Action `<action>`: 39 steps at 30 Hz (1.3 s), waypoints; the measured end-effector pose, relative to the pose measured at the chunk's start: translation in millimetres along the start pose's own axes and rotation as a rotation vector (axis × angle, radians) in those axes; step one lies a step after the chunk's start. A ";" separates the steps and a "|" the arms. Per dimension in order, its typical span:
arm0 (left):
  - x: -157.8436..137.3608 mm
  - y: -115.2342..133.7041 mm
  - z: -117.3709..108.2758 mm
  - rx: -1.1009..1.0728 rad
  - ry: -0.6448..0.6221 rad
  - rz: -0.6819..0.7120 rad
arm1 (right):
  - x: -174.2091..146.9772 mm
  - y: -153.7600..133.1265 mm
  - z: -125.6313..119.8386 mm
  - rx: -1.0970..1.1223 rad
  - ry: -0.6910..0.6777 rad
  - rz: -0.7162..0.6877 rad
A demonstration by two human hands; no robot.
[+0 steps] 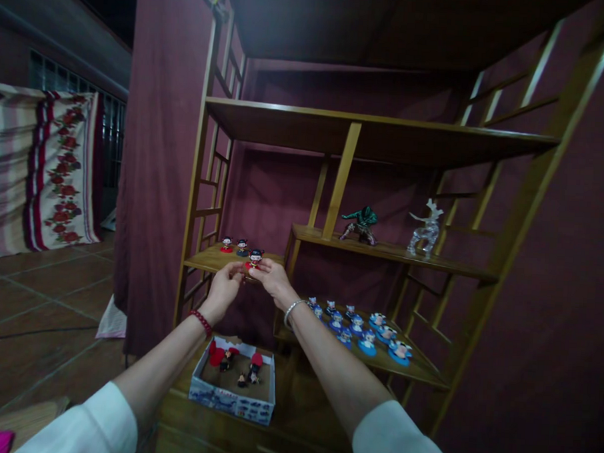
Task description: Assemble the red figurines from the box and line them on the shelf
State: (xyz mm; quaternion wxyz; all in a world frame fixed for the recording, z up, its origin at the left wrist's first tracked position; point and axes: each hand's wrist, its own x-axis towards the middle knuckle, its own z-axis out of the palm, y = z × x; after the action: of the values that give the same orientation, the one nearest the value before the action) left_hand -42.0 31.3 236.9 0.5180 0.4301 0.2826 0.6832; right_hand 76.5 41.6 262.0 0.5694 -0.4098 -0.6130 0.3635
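Note:
Both my hands meet at a small black-haired figurine with a red base, held up in front of the left shelf board. My right hand pinches its base from the right side. From the left, my left hand closes its fingers at the base's other edge. Behind the held piece, two similar figurines stand on that board: one with a red base and one with a dark base. Below my hands sits an open cardboard box with several more figurines lying inside.
Several blue-and-white figurines stand in rows on the lower right shelf. Above them are a green-cloaked figure and a clear deer ornament. A wooden upright divides the shelves. A curtain hangs at left.

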 end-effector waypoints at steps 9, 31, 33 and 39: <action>31.4 -14.5 -6.0 0.364 -0.160 0.285 | 46.9 33.9 -9.3 -0.159 0.121 0.038; 98.7 -16.5 7.2 1.724 -0.604 0.285 | 109.1 54.2 -17.4 -0.845 0.297 0.212; 102.3 -19.1 7.8 1.745 -0.592 0.299 | 111.3 51.6 -17.0 -0.875 0.286 0.239; 112.2 -25.5 10.1 1.766 -0.639 0.330 | 120.9 55.6 -17.3 -0.943 0.257 0.229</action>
State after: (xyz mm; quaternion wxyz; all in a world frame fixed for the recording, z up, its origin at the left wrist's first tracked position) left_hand -31.8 145.2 253.6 -0.0443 0.8669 0.4771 0.1376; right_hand 96.7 174.3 261.2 0.3493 -0.7287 -0.5866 0.0536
